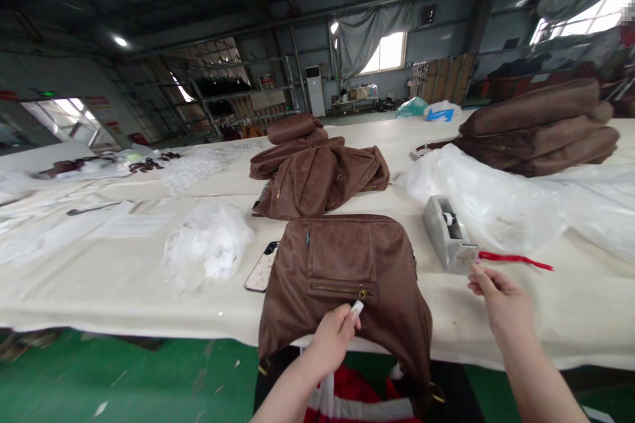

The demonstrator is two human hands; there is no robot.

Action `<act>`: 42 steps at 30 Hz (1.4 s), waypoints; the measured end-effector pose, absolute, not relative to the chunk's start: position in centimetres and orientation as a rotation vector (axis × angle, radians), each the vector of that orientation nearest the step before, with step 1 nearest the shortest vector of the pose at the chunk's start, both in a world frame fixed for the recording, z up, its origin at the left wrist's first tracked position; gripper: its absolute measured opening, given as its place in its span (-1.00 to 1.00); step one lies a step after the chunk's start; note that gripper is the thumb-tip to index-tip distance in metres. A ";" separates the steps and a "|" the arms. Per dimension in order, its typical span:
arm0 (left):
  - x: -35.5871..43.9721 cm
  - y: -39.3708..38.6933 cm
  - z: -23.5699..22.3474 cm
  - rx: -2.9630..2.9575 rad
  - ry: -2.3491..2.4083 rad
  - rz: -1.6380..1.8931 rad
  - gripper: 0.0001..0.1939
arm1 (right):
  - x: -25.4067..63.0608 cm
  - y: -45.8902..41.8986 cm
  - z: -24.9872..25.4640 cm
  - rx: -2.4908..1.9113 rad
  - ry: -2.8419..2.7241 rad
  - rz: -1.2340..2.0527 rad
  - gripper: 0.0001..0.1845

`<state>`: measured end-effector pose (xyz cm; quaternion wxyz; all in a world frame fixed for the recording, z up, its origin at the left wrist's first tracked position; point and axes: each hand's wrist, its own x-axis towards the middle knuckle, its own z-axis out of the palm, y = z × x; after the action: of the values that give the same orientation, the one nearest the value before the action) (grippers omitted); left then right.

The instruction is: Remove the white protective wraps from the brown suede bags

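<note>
A brown leather-look bag [342,258] lies at the table's front edge, its lower end hanging towards me. My left hand [333,338] is closed on a small white piece [356,307], just below the brass zipper pull [363,293] on the bag's front pocket. To the right, my right hand [503,297] has its fingertips pinched together at the front end of a grey tape dispenser [444,238]. Whatever those fingers pinch is too small to make out. A red ribbon [516,258] sticks out sideways from the dispenser's front.
A phone [260,271] lies partly under the bag's left side. Left of it sits a clear plastic bag with white stuffing [208,244]. More brown bags [317,175] are piled behind, and others [540,129] are stacked at right beside plastic sheeting [476,192].
</note>
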<state>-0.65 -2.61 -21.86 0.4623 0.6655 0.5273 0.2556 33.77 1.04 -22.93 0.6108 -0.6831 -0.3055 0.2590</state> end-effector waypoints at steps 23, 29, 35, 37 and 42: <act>0.3 -2.7 -20.5 1.619 1.392 0.708 -0.53 | 16.6 -3.0 -22.6 -1.308 -1.512 1.431 -0.64; 0.2 -2.6 -21.0 0.980 1.221 0.643 -0.43 | 16.9 -2.9 -23.9 -1.299 -1.480 1.519 -0.71; -0.4 -2.7 -19.8 0.634 0.902 0.426 -0.48 | 15.4 -1.9 -23.7 -1.170 -1.548 1.453 -0.71; -0.5 -2.8 -19.5 0.586 0.875 0.403 -0.50 | 14.9 -1.5 -23.4 -1.170 -1.574 1.426 -0.67; -0.1 -3.4 -20.1 0.726 0.969 0.557 -0.50 | 14.5 -0.9 -22.6 -1.343 -1.616 1.440 -0.58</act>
<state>-0.15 -3.40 -20.15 0.7859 0.3367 0.4496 0.2584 14.48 -0.93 -22.61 0.2929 -0.5040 -0.6067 0.5405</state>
